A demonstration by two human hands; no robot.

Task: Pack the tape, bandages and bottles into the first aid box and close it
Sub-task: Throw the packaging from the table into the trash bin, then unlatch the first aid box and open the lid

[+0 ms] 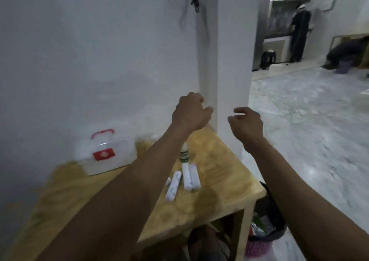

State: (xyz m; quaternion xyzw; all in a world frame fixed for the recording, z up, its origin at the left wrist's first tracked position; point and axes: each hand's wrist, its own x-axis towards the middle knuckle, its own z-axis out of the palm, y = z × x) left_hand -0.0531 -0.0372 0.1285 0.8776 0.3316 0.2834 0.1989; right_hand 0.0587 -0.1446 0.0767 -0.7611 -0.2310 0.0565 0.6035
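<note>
A clear first aid box (105,155) with a red handle and a red cross label stands closed on the wooden table (219,173), by the wall at the left. Several white wrapped bandage rolls (190,177) lie in the table's middle, and a white bottle with green print (184,156) stands just behind them, partly hidden by my left forearm. My left hand (190,112) hovers high above the table's far corner with loosely curled fingers, holding nothing. My right hand (246,122) hangs beside it, past the table's right edge, fingers loosely curled and empty. The picture is blurred.
A white wall and a pillar (233,61) rise directly behind the table. A dark basket with packets (265,230) sits on the floor at the table's right. Marble floor (309,131) stretches to the right, where two people are far off.
</note>
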